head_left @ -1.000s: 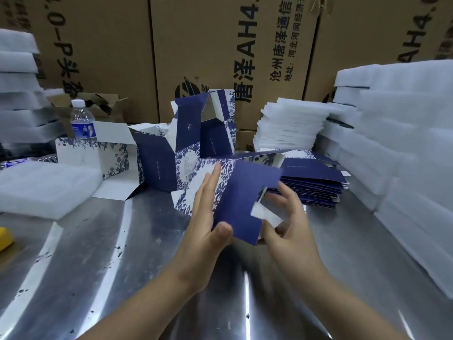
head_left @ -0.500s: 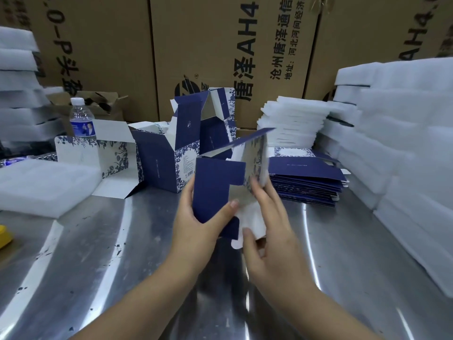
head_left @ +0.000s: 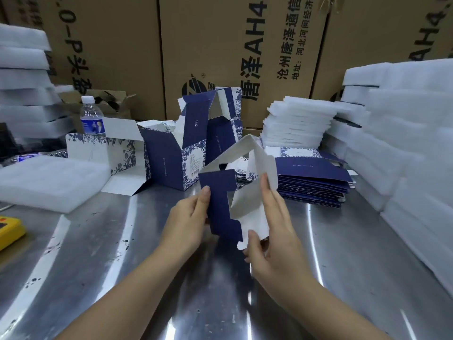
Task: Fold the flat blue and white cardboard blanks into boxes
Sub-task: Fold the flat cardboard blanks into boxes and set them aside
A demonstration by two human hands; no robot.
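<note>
A blue and white cardboard blank point(head_left: 221, 204) is held above the metal table point(head_left: 98, 253), partly opened, its white inside facing me. My left hand point(head_left: 188, 224) grips its dark blue flap, thumb on the front. My right hand point(head_left: 269, 231) holds the white flap, fingers straight along it and thumb pinching its lower edge. A stack of flat blanks point(head_left: 313, 180) lies to the right behind. Several folded boxes point(head_left: 171, 158) with open lids stand behind the hands.
White foam sheets are stacked at the right point(head_left: 404, 143), at the back point(head_left: 296, 123) and at the left point(head_left: 24, 82); one foam pad point(head_left: 49, 180) lies flat. A water bottle point(head_left: 92, 116), a yellow object point(head_left: 9, 229) and brown cartons point(head_left: 220, 45) are around.
The blank has been opened further: its white inner panels now spread up and to the right. My right hand's fingers slid up along the white flap; my left hand stayed on the blue flap.
</note>
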